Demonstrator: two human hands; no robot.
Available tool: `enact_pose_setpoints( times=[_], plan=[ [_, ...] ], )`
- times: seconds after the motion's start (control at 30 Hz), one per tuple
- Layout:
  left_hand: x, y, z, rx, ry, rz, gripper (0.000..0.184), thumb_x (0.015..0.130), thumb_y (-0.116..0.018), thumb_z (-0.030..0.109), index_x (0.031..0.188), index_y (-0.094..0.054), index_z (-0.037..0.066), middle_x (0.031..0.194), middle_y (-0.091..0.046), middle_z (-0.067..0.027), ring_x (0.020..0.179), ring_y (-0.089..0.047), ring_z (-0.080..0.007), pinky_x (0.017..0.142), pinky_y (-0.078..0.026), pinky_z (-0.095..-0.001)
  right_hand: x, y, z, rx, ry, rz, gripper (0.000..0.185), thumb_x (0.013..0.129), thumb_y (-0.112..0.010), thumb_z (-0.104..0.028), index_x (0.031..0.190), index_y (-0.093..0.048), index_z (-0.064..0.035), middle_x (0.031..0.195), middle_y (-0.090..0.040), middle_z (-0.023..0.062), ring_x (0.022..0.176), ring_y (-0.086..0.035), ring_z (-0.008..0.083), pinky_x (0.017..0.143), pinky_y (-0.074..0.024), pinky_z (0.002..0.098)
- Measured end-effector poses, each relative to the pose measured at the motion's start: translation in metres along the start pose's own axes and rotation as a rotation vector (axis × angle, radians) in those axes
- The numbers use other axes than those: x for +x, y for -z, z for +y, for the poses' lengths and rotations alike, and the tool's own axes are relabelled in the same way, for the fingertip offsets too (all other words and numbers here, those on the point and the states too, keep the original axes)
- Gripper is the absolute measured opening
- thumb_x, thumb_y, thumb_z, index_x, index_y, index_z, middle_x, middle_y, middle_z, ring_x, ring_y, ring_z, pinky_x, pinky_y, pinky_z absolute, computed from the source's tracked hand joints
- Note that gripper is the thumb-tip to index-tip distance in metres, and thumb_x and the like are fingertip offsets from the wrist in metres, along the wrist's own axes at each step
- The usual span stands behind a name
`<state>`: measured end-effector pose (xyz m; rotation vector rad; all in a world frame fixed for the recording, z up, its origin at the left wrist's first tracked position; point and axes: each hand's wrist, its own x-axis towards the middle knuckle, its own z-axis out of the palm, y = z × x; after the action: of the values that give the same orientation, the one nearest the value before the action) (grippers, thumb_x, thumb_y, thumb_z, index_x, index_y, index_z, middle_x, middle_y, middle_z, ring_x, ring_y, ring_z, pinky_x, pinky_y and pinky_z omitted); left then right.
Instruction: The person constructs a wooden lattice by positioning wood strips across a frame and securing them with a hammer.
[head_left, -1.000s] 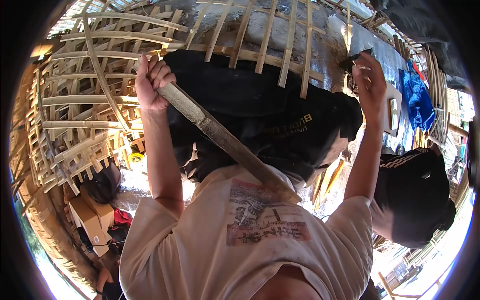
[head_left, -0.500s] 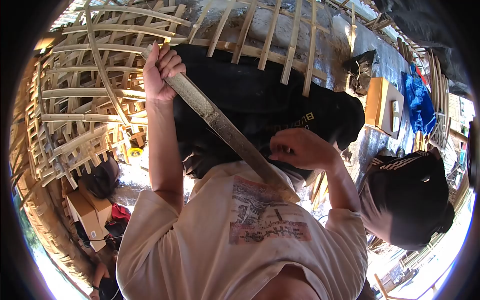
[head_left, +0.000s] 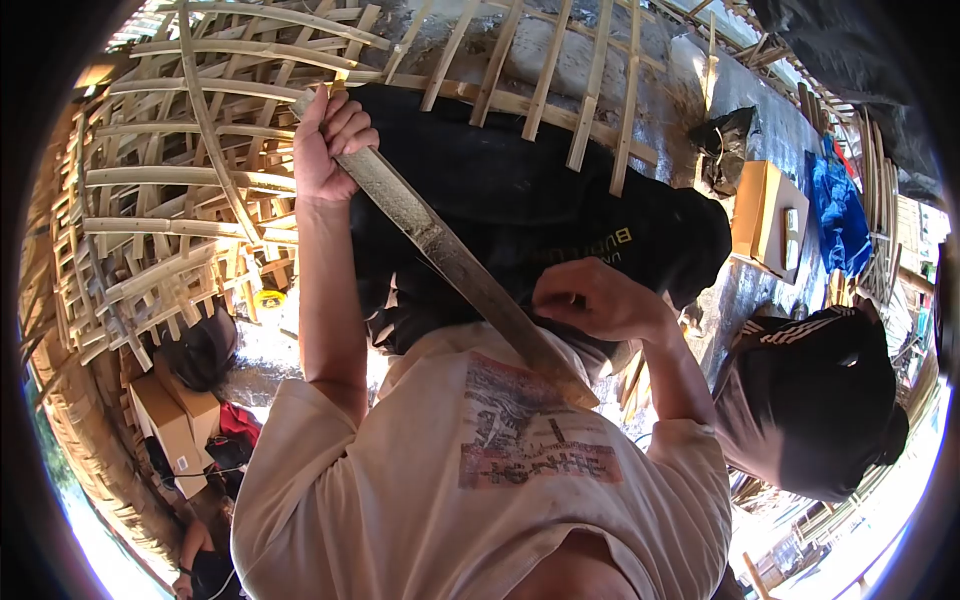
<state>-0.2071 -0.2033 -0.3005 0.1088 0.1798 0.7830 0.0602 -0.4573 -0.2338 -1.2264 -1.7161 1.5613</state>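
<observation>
My left hand (head_left: 334, 145) is wrapped around the upper part of a split bamboo slat (head_left: 430, 240). The slat slants down to the right across my front, and its lower end overlaps my shirt (head_left: 480, 520). Close to the slat's right side, my right hand (head_left: 605, 300) has its fingers curled. Whatever it holds, if anything, is hidden. Dark cloth (head_left: 470, 190) with yellow lettering lies beyond both hands.
Woven bamboo lattice (head_left: 190, 180) fills the upper left, and slats (head_left: 590, 90) jut in at the top. Cardboard boxes (head_left: 765, 220) (head_left: 175, 430) stand on both sides. A person in dark clothing (head_left: 820, 400) is at right; another person's arm (head_left: 195, 545) shows lower left.
The view has shifted slightly. My left hand keeps its grip on the bamboo slat, and my right hand stays curled near it with little movement.
</observation>
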Motion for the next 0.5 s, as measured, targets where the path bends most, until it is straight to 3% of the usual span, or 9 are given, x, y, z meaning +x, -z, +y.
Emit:
enact_pose_setpoints(
  times=[0.13, 0.23, 0.43, 0.5],
  plan=[
    [0.001, -0.002, -0.005, 0.052, -0.024, 0.019, 0.035, 0.105, -0.049, 0.026, 0.074, -0.041, 0.013, 0.059, -0.027, 0.0067, 0.045, -0.024, -0.0048, 0.047, -0.027, -0.0212, 0.007, 0.007, -0.001, -0.012, -0.055, 0.084, 0.004, 0.088, -0.065, 0.001, 0.091, -0.064, 0.0013, 0.081, -0.06, 0.0115, 0.073, -0.061, 0.0249, 0.062, -0.0465, 0.0331],
    [0.003, -0.005, -0.007, 0.113, -0.038, 0.053, 0.035, 0.105, -0.051, 0.027, 0.074, -0.042, 0.014, 0.058, -0.026, 0.008, 0.045, -0.023, -0.0037, 0.046, -0.026, -0.02, 0.013, 0.008, 0.006, -0.046, 0.032, 0.156, 0.003, 0.089, -0.065, 0.001, 0.091, -0.063, 0.0021, 0.082, -0.061, 0.0101, 0.074, -0.062, 0.0215, 0.064, -0.0477, 0.0314],
    [0.0, -0.002, -0.006, 0.121, 0.001, 0.03, 0.035, 0.106, -0.047, 0.026, 0.074, -0.04, 0.014, 0.059, -0.026, 0.0073, 0.044, -0.023, -0.004, 0.045, -0.026, -0.0202, 0.018, 0.027, 0.014, 0.064, -0.073, 0.564, 0.007, 0.089, -0.069, -0.003, 0.092, -0.064, 0.0013, 0.079, -0.065, 0.0072, 0.075, -0.064, 0.0145, 0.065, -0.0488, 0.0281],
    [-0.001, 0.001, -0.005, 0.112, 0.004, 0.024, 0.035, 0.106, -0.047, 0.026, 0.074, -0.04, 0.014, 0.059, -0.026, 0.0071, 0.045, -0.023, -0.0042, 0.046, -0.026, -0.0206, 0.012, 0.044, -0.002, -0.127, -0.115, 0.461, 0.008, 0.089, -0.07, -0.005, 0.092, -0.065, 0.0005, 0.079, -0.066, 0.0071, 0.074, -0.065, 0.0143, 0.065, -0.0495, 0.0284]
  ],
)
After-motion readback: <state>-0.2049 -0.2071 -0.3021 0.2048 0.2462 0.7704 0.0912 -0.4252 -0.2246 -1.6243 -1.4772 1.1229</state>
